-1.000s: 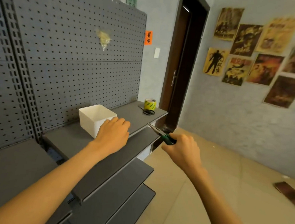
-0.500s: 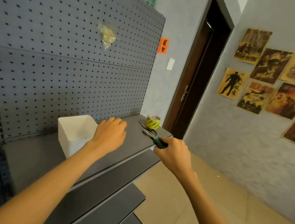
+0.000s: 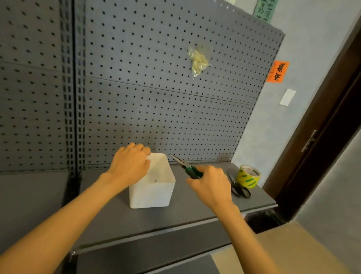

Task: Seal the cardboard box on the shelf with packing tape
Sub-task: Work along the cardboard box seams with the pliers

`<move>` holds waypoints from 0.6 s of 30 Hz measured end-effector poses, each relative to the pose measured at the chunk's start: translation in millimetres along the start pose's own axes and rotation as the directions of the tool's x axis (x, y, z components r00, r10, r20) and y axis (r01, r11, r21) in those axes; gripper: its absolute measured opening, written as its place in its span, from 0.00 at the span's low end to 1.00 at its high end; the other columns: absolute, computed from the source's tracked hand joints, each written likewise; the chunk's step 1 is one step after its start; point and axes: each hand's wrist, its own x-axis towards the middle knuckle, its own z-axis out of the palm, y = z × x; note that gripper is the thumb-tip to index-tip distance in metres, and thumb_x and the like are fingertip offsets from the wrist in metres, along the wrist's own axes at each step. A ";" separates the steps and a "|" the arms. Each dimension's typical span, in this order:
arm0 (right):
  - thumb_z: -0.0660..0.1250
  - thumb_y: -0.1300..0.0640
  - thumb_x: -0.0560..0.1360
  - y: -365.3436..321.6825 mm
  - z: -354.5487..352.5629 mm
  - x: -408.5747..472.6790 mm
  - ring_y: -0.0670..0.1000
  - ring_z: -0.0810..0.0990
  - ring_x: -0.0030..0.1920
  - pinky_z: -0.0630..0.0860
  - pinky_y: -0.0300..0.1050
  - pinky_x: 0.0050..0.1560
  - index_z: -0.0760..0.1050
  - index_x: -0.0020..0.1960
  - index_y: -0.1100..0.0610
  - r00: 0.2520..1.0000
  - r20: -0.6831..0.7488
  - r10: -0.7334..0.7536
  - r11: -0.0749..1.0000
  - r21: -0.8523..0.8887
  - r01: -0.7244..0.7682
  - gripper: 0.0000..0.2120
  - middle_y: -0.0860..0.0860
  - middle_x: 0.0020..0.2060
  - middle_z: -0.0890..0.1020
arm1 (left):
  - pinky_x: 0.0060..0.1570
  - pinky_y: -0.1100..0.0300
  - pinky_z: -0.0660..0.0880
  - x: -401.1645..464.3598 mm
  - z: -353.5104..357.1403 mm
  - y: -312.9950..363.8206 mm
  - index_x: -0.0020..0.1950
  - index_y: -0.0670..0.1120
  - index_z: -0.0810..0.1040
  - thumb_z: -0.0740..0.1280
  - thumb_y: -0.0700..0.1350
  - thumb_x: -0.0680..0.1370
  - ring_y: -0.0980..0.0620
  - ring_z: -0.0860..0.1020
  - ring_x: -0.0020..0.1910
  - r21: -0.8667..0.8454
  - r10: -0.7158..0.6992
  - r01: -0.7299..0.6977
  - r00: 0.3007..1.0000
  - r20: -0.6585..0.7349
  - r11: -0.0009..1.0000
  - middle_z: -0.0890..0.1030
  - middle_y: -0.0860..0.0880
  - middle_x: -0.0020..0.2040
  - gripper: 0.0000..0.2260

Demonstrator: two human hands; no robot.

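The grey pegboard (image 3: 157,91) backs the shelf (image 3: 191,211), and on it hangs a small clear bag (image 3: 197,59) of pale bits, well above the work. The shelf carries everything: the white open-topped box (image 3: 152,191) stands near its middle, a little back from the front edge, while the roll of yellow packing tape (image 3: 248,176) and the black scissors (image 3: 239,188) lie together toward the right end near the back, probably parked within reach for the sealing step. The left hand (image 3: 129,167) rests over the box's left rear rim, its fingers (image 3: 138,149) bent loosely over the edge, seemingly to steady the box so it does not slide. The right hand (image 3: 211,184) grips the green handles of a pair of long-nose pliers (image 3: 183,165), fingers wrapped round them, with the tip aimed at the box's open top from just beside its right wall. The top looks uncovered, so sealing seems not yet begun; the tape is untouched.
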 end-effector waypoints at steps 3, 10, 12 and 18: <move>0.69 0.52 0.69 -10.2 3.9 13.3 0.58 0.79 0.37 0.73 0.45 0.33 0.79 0.46 0.61 0.998 0.015 -0.066 0.998 0.013 0.066 0.13 0.56 0.35 0.81 | 0.51 0.56 0.70 -4.4 -9.9 -17.9 0.61 0.48 0.74 0.57 0.48 0.80 0.49 0.72 0.58 0.055 -0.076 0.078 0.997 -0.026 0.995 0.77 0.50 0.58 0.12; 0.68 0.51 0.69 -15.1 21.2 33.1 0.53 0.72 0.33 0.67 0.39 0.28 0.78 0.44 0.58 0.991 0.099 -0.095 0.995 -0.019 0.097 0.10 0.53 0.35 0.80 | 0.50 0.54 0.71 -15.6 -11.2 -23.7 0.59 0.46 0.75 0.58 0.47 0.80 0.47 0.73 0.56 0.104 -0.137 0.139 0.990 -0.026 0.985 0.78 0.48 0.56 0.12; 0.68 0.50 0.69 -12.8 27.5 34.5 0.53 0.73 0.35 0.65 0.39 0.29 0.77 0.46 0.57 0.988 0.130 -0.086 0.995 -0.047 0.092 0.11 0.52 0.38 0.79 | 0.50 0.55 0.70 -17.6 -7.7 -23.0 0.59 0.46 0.74 0.57 0.48 0.80 0.48 0.73 0.56 0.122 -0.146 0.145 0.989 -0.007 0.982 0.77 0.48 0.57 0.12; 0.68 0.48 0.71 -3.3 39.1 38.6 0.53 0.75 0.39 0.71 0.42 0.35 0.79 0.48 0.57 0.990 0.115 -0.083 0.993 -0.070 0.091 0.13 0.53 0.44 0.81 | 0.51 0.55 0.70 -9.1 1.5 -20.2 0.59 0.46 0.74 0.58 0.47 0.80 0.48 0.73 0.56 0.123 -0.133 0.131 0.991 0.008 0.984 0.77 0.48 0.57 0.11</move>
